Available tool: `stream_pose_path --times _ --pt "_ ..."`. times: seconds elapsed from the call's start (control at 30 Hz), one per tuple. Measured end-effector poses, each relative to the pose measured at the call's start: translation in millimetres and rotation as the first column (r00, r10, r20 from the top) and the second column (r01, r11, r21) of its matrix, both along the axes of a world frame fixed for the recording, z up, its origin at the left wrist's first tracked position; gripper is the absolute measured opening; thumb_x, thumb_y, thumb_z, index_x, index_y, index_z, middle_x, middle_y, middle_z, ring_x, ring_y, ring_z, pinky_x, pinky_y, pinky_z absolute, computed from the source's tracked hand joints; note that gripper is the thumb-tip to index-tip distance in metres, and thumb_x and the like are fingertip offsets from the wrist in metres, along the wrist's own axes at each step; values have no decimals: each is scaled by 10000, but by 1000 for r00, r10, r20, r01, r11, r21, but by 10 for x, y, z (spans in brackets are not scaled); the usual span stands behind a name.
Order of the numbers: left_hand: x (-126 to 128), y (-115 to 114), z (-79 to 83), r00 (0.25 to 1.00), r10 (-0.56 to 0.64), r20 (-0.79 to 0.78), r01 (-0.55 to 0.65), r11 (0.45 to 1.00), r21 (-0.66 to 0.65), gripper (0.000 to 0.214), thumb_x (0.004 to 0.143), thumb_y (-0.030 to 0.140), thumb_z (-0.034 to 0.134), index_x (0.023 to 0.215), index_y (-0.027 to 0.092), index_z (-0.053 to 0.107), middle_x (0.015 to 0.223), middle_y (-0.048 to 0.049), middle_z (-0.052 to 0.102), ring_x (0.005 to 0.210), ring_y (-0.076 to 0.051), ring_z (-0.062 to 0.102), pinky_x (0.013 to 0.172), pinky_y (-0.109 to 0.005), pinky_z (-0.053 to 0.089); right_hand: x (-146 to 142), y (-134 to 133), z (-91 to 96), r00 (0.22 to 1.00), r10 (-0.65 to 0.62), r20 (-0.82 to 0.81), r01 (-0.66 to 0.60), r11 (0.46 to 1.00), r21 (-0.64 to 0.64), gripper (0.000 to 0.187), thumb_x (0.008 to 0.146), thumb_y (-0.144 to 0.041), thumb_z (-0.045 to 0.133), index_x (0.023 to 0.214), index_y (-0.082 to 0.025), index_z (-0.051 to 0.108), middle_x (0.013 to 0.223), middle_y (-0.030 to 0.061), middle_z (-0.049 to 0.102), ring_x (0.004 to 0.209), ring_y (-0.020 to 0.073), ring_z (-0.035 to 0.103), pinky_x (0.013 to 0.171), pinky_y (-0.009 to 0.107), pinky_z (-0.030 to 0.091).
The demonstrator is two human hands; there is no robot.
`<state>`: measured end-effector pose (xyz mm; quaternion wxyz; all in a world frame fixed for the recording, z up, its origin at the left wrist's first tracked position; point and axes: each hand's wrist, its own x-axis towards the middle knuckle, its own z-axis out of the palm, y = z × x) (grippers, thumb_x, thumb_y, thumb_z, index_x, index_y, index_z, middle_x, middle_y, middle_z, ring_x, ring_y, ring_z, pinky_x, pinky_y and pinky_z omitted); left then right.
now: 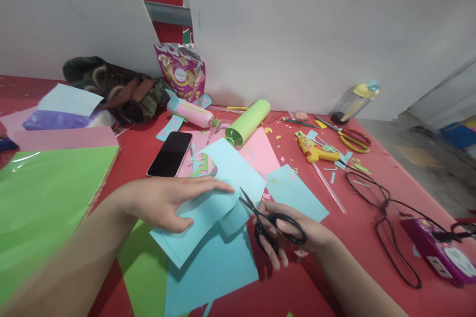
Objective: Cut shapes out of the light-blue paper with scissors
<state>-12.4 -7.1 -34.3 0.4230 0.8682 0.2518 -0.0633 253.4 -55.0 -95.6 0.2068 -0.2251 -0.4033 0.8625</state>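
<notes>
My left hand (167,200) grips a light blue sheet of paper (226,173), thumb under it and fingers laid over the top. My right hand (286,237) is closed on black scissors (267,218), fingers through the handles. The blades point up and left, and their tips are open at the sheet's right edge. More light blue sheets (211,267) lie under both hands on the red table (357,237).
A black phone (170,154), a lime green roll (247,121), pink paper (260,151), a yellow glue gun (316,151), red-and-yellow scissors (349,137), a bottle (353,101) and a snack bag (181,72) lie beyond. Green sheets (40,193) sit left; a black cable (383,208) and purple device (442,250) right.
</notes>
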Motion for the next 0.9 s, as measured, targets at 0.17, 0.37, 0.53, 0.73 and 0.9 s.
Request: stream_pose_path --times 0.17,0.37,0.53,0.73,0.9 --pt "10 -24 -14 996 -55 74 56 998 -22 711 648 94 484 1308 211 248 1333 -55 378 1234 -246 317 972 -298 322 1 -3 -1 999 19 28 -20 999 35 358 712 -457 597 786 -158 416 597 5 596 403 96 583 302 127 378" --pt "83 -25 -10 983 -83 163 99 991 -93 680 646 78 492 1286 183 287 1275 -61 433 1179 -215 386 969 -271 312 -21 -17 -19 1000 -15 -2 15 996 83 404 692 -474 610 831 -156 404 667 19 600 493 106 612 391 165 453" --pt "117 -21 -47 982 -73 177 96 988 -124 710 631 73 499 1294 200 278 1264 -55 438 1147 -204 417 960 -273 317 -39 -31 -51 999 -48 -23 50 993 107 415 684 -484 614 842 -158 410 666 9 590 518 104 606 421 175 459" --pt "129 -22 -74 983 -76 167 99 987 -129 702 638 81 497 1297 185 276 1302 -63 406 1182 -210 379 983 -288 286 -61 -47 -82 995 -97 11 95 990 105 415 686 -473 620 856 -156 414 647 -3 582 505 97 594 395 160 430" --pt "116 -7 -94 981 -88 173 107 988 -108 716 629 81 499 1298 201 275 1281 -66 431 1148 -222 415 958 -296 320 -78 -57 -88 992 -121 33 116 986 117 385 691 -442 628 837 -166 403 628 -31 557 469 73 571 381 146 434"
